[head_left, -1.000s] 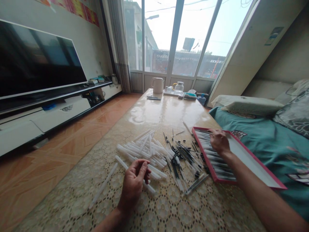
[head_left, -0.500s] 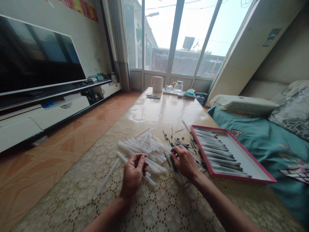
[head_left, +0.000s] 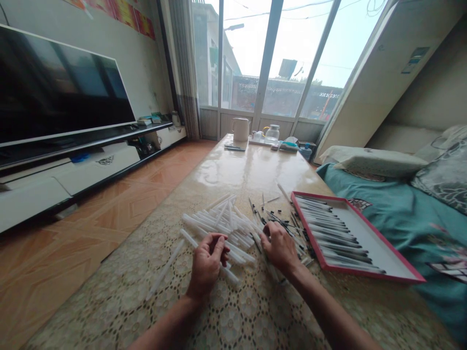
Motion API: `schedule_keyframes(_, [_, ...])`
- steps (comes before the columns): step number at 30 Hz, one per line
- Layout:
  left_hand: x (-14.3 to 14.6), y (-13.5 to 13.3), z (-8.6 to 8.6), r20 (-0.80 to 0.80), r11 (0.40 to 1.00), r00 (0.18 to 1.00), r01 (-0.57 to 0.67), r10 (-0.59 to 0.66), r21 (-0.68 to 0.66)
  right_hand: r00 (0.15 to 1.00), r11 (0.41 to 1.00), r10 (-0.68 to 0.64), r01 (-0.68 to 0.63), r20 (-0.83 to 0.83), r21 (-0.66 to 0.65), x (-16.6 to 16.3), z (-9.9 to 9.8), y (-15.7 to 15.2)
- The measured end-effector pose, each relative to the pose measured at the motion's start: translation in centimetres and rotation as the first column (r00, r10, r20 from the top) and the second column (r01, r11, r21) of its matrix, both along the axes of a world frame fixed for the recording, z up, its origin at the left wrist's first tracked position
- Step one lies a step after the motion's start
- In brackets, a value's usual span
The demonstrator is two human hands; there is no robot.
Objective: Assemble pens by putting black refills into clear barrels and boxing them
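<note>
My left hand (head_left: pixel 209 260) is closed, thumb pressed to the curled fingers, at the near edge of a pile of translucent white pen barrels (head_left: pixel 226 221). One barrel passes behind this hand; whether it is gripped I cannot tell. My right hand (head_left: pixel 279 247) bends its fingers down among clear tubes and dark pen parts, its fingertips pinched together and mostly hidden. Beyond it lie scattered thin refills and small black caps (head_left: pixel 279 211). To the right, a shallow pink-rimmed box (head_left: pixel 386 245) holds a row of pens with dark ends (head_left: pixel 333 231).
A single barrel (head_left: pixel 165 270) lies left of the pile. At the table's far end stand a pale jug (head_left: pixel 240 130), a glass pot (head_left: pixel 272 133) and a blue-topped packet (head_left: pixel 289 145). A teal-covered sofa (head_left: pixel 368 194) runs along the right, and a TV cabinet (head_left: pixel 109 163) stands left.
The view has shifted slightly, so everything sits a little lower and further right. Both hands keep nearly the same pose; my right fingers have shifted slightly among the parts.
</note>
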State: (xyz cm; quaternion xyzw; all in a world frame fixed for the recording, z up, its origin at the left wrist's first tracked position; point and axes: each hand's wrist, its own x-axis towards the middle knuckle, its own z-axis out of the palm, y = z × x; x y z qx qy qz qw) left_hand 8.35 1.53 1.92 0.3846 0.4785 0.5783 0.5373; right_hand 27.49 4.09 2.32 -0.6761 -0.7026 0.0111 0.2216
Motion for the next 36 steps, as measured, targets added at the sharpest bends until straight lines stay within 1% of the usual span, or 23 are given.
schedule_keyframes(2, [0.1,-0.1,0.2,0.027,0.999,0.998,0.054,-0.054,0.006,0.994,0.998,0.037,-0.032,-0.107,0.045,0.3,0.3,-0.8])
schedule_keyframes(3, [0.2,-0.2,0.2,0.046,0.995,0.994,0.097,-0.097,0.000,0.983,0.996,0.075,-0.065,-0.168,0.068,0.2,0.5,-1.4])
schedule_keyframes(6, [0.3,-0.3,0.3,0.143,0.969,0.961,0.243,-0.235,-0.036,0.915,0.967,0.252,-0.226,-0.316,0.119,-0.7,1.0,-3.3])
schedule_keyframes(9, [0.4,-0.3,0.1,0.254,0.939,0.914,0.340,-0.316,-0.056,0.838,0.920,0.391,-0.373,-0.382,0.123,-1.9,1.2,-4.8])
schedule_keyframes(11, [0.4,-0.3,0.0,0.299,0.934,0.900,0.351,-0.316,-0.067,0.820,0.904,0.421,-0.412,-0.388,0.112,-2.0,1.1,-4.9])
schedule_keyframes(13, [0.3,-0.2,0.0,0.330,0.946,0.904,0.313,-0.270,-0.084,0.860,0.925,0.379,-0.367,-0.342,0.101,-1.2,0.9,-4.4])
schedule_keyframes(14, [0.3,-0.2,0.1,0.343,0.954,0.909,0.286,-0.239,-0.092,0.902,0.947,0.323,-0.309,-0.288,0.092,-0.5,0.8,-3.9])
schedule_keyframes(16, [0.2,-0.1,0.2,0.357,0.967,0.916,0.232,-0.181,-0.107,0.982,0.987,0.146,-0.138,-0.116,0.078,1.2,0.4,-2.8])
schedule_keyframes(17, [0.1,-0.1,0.3,0.360,0.970,0.920,0.212,-0.158,-0.116,0.999,0.996,0.043,-0.043,-0.011,0.074,2.0,0.2,-2.3])
schedule_keyframes(18, [0.1,-0.1,0.4,0.361,0.972,0.922,0.198,-0.142,-0.124,0.996,0.997,-0.038,0.032,0.086,0.072,2.8,0.0,-1.8])
schedule_keyframes(19, [0.1,-0.1,0.4,0.362,0.973,0.923,0.188,-0.128,-0.134,0.982,0.994,-0.093,0.083,0.162,0.070,3.5,-0.2,-1.5])
schedule_keyframes(20, [0.0,0.0,0.4,0.362,0.973,0.925,0.181,-0.119,-0.143,0.968,0.991,-0.125,0.114,0.215,0.067,4.1,-0.4,-1.3])
schedule_keyframes(22, [0.0,0.0,0.2,0.365,0.974,0.925,0.172,-0.107,-0.149,0.955,0.990,-0.138,0.127,0.264,0.056,4.6,-0.9,-1.2])
schedule_keyframes(26, [0.0,0.2,0.0,0.378,0.981,0.922,0.143,-0.083,-0.134,0.953,0.990,-0.138,0.124,0.270,0.066,4.9,-1.7,-1.4])
schedule_keyframes(29, [-0.2,0.2,0.3,0.385,0.983,0.921,0.118,-0.055,-0.142,0.971,0.986,-0.136,0.114,0.196,0.119,5.1,-1.6,-1.6])
schedule_keyframes(31, [-0.3,0.3,0.6,0.397,0.983,0.917,0.099,-0.030,-0.155,0.995,0.982,-0.082,0.070,0.062,0.175,5.0,-1.2,-1.8])
schedule_keyframes(33, [-0.4,0.4,0.9,0.421,0.984,0.907,0.073,0.002,-0.163,0.993,0.971,0.034,-0.006,-0.112,0.239,4.5,-0.6,-2.3])
schedule_keyframes(35, [-0.5,0.5,1.0,0.453,0.985,0.890,0.035,0.047,-0.171,0.953,0.950,0.174,-0.096,-0.249,0.296,3.6,0.0,-2.9])
schedule_keyframes(36, [-0.6,0.6,1.1,0.467,0.984,0.881,0.014,0.072,-0.178,0.929,0.939,0.233,-0.138,-0.289,0.315,3.1,0.3,-3.2])
